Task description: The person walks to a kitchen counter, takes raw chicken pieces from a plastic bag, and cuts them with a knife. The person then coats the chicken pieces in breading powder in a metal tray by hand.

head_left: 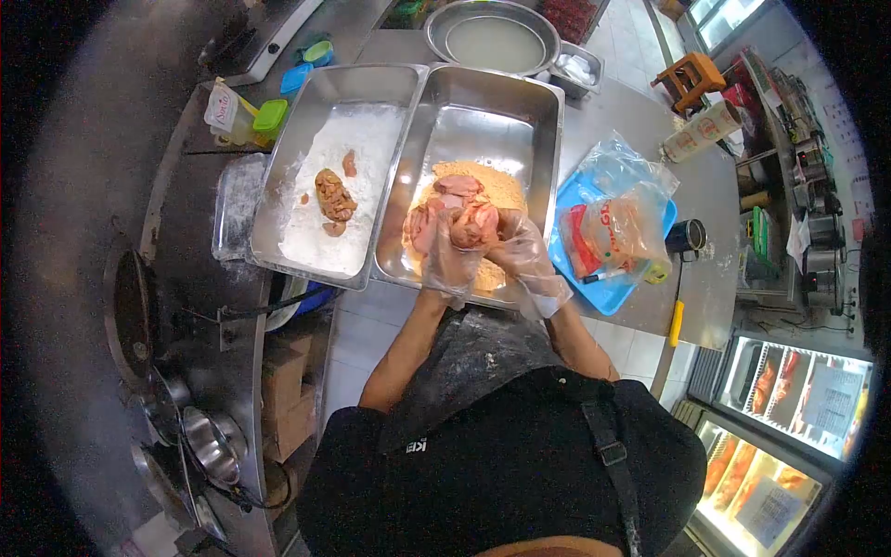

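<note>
Both my hands wear clear plastic gloves over the right steel tray point(534, 139). My left hand point(453, 266) and my right hand point(522, 249) are closed around a pink piece of raw meat point(475, 226), one on each side. More pieces of raw meat point(458, 186) lie just beyond and to the left of it on orange-yellow breading powder point(506, 190). In the left steel tray point(320, 84), white flour point(311, 218) surrounds a brownish clump of meat point(334, 197) and a few smaller bits. My fingertips are partly hidden behind the gloves and meat.
A blue tray point(608, 299) with plastic bags point(617, 227) stands right of the steel trays. Beyond them sits a round metal basin point(492, 42) of cloudy liquid. A yellow-handled tool point(677, 323) lies at the right, and a green-lidded container point(269, 119) stands at the left.
</note>
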Demonstrator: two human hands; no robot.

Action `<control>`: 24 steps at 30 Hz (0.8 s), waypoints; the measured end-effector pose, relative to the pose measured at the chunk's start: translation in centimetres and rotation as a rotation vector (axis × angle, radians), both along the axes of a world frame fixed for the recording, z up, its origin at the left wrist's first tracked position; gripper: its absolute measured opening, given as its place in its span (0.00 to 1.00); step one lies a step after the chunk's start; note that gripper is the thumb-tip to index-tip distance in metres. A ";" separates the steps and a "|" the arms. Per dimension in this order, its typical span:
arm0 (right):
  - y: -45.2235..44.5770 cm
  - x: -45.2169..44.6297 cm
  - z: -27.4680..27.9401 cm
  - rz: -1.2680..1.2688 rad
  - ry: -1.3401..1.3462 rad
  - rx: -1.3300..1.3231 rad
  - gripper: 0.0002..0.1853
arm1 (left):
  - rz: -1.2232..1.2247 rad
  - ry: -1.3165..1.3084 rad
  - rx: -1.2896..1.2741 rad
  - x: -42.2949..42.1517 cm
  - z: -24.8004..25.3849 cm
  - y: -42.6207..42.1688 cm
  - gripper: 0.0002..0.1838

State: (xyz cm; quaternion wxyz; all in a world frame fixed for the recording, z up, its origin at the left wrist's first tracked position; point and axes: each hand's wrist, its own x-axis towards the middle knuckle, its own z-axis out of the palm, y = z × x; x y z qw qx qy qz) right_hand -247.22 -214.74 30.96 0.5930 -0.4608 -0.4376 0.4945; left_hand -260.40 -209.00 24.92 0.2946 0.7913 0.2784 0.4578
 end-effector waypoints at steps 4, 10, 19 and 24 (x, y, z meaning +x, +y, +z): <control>-0.1 -0.1 0.6 -0.066 0.280 0.074 0.22 | 0.052 -0.064 0.048 0.2 1.7 0.5 0.34; -0.1 -0.2 2.7 0.064 0.177 -0.005 0.24 | -0.404 -0.205 -0.685 -0.3 4.0 1.4 0.28; -0.2 -0.6 0.6 -0.162 -0.083 -0.031 0.19 | -0.036 0.052 -0.292 0.4 2.1 1.5 0.20; -0.7 -0.5 3.6 -0.136 0.009 -0.139 0.13 | 0.083 -0.139 -0.231 1.3 -0.6 1.5 0.17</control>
